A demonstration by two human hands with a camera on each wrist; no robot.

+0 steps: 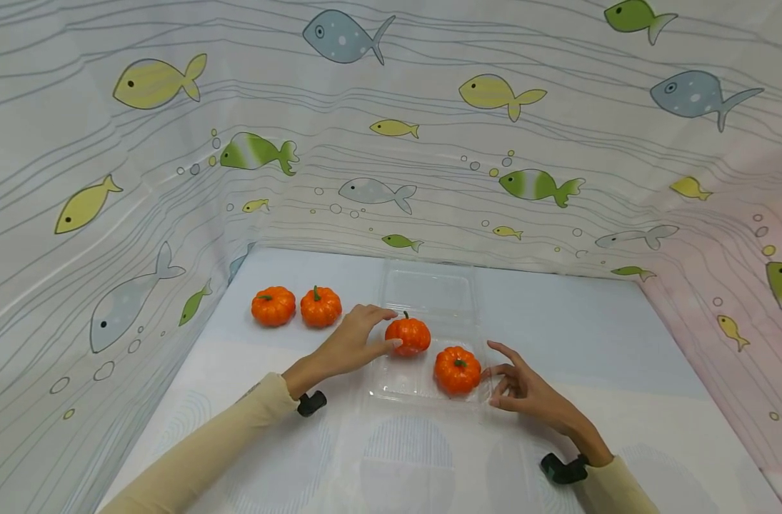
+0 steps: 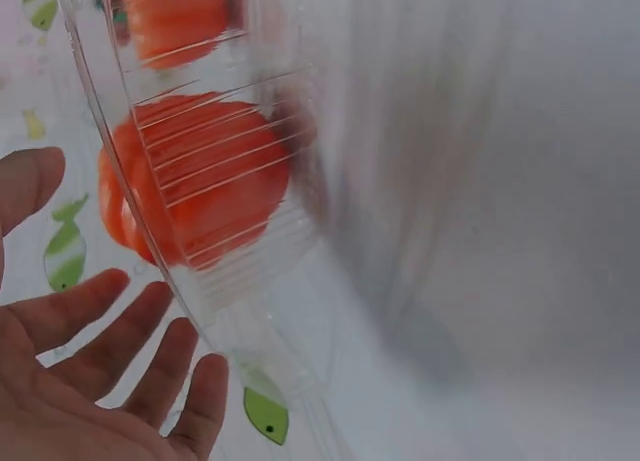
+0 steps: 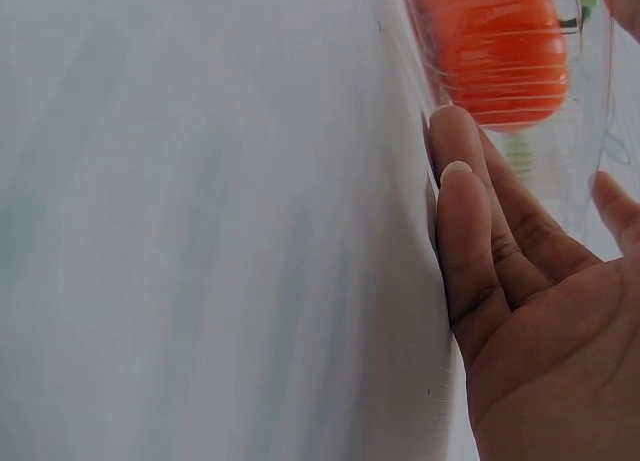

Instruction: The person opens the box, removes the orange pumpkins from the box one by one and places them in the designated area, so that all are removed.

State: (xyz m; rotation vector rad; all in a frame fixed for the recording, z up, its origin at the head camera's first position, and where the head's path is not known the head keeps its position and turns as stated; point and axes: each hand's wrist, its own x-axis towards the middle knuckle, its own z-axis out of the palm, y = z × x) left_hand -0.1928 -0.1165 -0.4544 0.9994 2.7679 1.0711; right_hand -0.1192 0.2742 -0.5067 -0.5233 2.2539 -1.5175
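Two small orange toy pumpkins sit in a clear plastic clamshell box (image 1: 391, 389): the left pumpkin (image 1: 408, 337) and the right pumpkin (image 1: 458, 371). My left hand (image 1: 352, 339) is at the box's left side, its thumb overlapping the left pumpkin in the head view. In the left wrist view, the fingers (image 2: 145, 326) spread loosely beside the clear wall, apart from the pumpkin (image 2: 200, 181). On the opposite side, my right hand (image 1: 525, 389) has its fingers loosely bent near the box wall. The right wrist view shows fingertips (image 3: 465, 211) low against the tabletop, below the pumpkin (image 3: 500, 51).
Two more orange pumpkins, one (image 1: 273, 307) and another (image 1: 321, 307), stand on the white table (image 1: 558, 307) at the back left. The box's lid (image 1: 428, 285) lies folded back behind the box. Fish-patterned curtain (image 1: 429, 157) surrounds the table's back and sides.
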